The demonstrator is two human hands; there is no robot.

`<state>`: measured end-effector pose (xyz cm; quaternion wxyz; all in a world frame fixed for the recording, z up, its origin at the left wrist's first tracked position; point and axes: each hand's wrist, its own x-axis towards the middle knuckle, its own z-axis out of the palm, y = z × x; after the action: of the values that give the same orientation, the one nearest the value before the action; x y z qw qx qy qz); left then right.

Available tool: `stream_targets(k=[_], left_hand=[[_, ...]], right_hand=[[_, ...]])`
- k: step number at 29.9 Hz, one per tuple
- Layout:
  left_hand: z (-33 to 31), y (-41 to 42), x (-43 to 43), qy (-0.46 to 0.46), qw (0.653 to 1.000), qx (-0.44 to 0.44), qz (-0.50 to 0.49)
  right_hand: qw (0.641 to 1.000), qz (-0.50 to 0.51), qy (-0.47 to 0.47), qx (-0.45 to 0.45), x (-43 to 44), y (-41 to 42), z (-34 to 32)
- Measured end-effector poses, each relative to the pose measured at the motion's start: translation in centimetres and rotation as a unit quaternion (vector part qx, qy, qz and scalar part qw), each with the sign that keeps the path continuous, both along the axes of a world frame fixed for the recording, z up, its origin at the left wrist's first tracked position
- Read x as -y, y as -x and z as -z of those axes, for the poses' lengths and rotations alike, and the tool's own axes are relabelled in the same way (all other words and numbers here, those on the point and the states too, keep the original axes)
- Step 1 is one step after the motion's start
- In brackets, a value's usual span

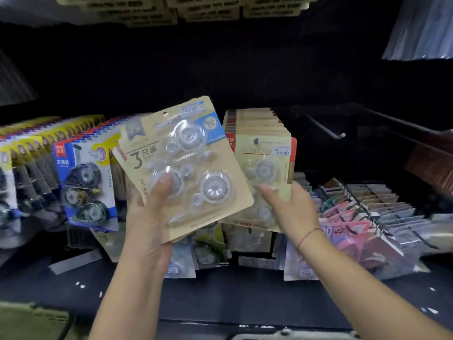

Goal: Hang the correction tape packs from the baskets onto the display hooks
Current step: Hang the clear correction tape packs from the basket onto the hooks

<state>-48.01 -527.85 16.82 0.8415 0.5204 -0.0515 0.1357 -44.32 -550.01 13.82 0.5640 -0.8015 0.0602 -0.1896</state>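
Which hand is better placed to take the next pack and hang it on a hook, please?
Right, probably. The right hand is free, fingers straight, beside the hanging tan packs and nearer the bare hook. The left hand is busy gripping the held packs.

Head-worn view, forward and down, near display hooks (pixel 327 130)

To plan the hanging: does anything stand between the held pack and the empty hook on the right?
Yes: the hung beige packs, touched by the right hand, lie between the held pack and the empty hook.
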Motion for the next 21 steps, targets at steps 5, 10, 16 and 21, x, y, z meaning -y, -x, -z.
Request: stream_targets(k=[5, 10, 16, 21], left_hand=[[0.9, 2.3, 3.1, -0.016, 1.0, -0.011, -0.01], [1.9, 4.7, 5.8, -0.017, 0.998, -0.04, -0.034], [2.8, 6.2, 9.8, -0.041, 0.997, -0.052, -0.049], [3.7, 7.3, 12.5, -0.054, 0.996, -0.072, -0.007]], right_hand=[[0.995, -0.05, 0.067, -0.051, 2.1, 0.7, -0.7], [0.992, -0.057, -0.034, 0.103, 4.2, 4.6, -4.0], [0.983, -0.171, -0.058, 0.044, 3.7, 8.8, -3.7], [0.988, -0.113, -0.106, -0.012, 5.9, 10.6, -1.9]])
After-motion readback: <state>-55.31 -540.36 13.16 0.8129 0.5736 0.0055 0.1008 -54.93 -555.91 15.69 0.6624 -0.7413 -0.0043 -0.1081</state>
